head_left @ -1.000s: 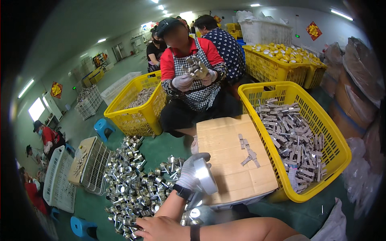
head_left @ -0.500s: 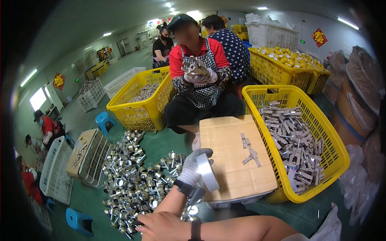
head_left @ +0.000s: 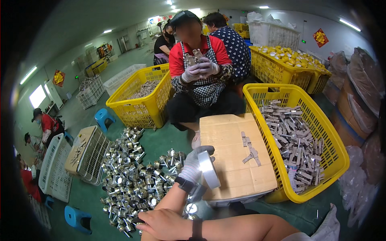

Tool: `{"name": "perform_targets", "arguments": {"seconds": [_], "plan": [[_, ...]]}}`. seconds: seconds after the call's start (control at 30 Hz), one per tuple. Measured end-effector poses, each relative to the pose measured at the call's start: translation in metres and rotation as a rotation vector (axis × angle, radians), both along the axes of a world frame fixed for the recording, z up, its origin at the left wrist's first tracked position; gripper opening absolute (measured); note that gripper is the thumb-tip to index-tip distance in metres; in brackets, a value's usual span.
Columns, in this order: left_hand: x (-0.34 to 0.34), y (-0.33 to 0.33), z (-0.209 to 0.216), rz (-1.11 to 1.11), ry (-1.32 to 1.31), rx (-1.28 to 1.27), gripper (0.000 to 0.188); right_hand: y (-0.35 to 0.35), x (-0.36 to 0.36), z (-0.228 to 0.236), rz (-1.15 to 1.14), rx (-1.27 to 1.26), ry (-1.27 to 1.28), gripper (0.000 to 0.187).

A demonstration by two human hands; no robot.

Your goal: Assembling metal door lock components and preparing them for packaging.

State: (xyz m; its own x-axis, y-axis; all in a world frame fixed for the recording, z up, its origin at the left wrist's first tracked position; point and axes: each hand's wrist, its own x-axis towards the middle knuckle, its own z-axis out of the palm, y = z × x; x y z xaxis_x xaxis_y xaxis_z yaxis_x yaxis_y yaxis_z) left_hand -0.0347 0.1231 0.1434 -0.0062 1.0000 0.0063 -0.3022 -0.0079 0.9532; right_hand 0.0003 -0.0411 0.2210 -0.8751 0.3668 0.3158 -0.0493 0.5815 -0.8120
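My left hand [head_left: 192, 165], in a grey-and-white work glove with a dark band at the wrist, is closed on a silvery-white tape roll [head_left: 209, 169]. The roll hangs over the near left part of a cardboard-topped work surface [head_left: 225, 168]. On that cardboard lie several small grey lever-like pieces [head_left: 251, 150], beyond the roll. My bare right hand [head_left: 165, 223], a black band on its wrist, rests across my left forearm with its fingers laid out. Below and left of my hands spreads a floor pile of shiny metal caps with stems [head_left: 132, 176].
At right stands a yellow basket [head_left: 335, 160] of grey metal-pinned pieces. Opposite sits a co-worker [head_left: 199, 60] holding grey pieces, beside another yellow basket [head_left: 134, 108]. Blue stools [head_left: 76, 220], white crates [head_left: 56, 168] and other people are at left; plastic-wrapped cartons [head_left: 354, 96] stand right.
The co-worker opposite has raised their gloved hands and turned the grey pieces upright. My hands stay nearly where they were; the view has shifted slightly.
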Motion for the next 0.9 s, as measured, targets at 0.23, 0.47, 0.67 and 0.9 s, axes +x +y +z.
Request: {"name": "perform_targets", "arguments": {"seconds": [0.23,0.47,0.67,0.9], "plan": [[0.005,-0.004,0.004,0.001,-0.024,-0.003,0.027,-0.002,0.002,-0.005,-0.025,0.018,0.038,0.026],[-0.01,0.014,-0.011,-0.035,-0.366,-0.155,0.024,0.002,0.001,-0.006,-0.017,0.015,0.052,0.027],[0.002,0.004,0.002,0.015,-0.064,-0.004,0.024,0.002,-0.002,-0.009,0.001,0.047,0.011,0.027],[0.002,0.011,-0.011,-0.022,-0.237,-0.072,0.024,0.006,0.004,-0.012,-0.006,0.041,0.013,0.03]]}}
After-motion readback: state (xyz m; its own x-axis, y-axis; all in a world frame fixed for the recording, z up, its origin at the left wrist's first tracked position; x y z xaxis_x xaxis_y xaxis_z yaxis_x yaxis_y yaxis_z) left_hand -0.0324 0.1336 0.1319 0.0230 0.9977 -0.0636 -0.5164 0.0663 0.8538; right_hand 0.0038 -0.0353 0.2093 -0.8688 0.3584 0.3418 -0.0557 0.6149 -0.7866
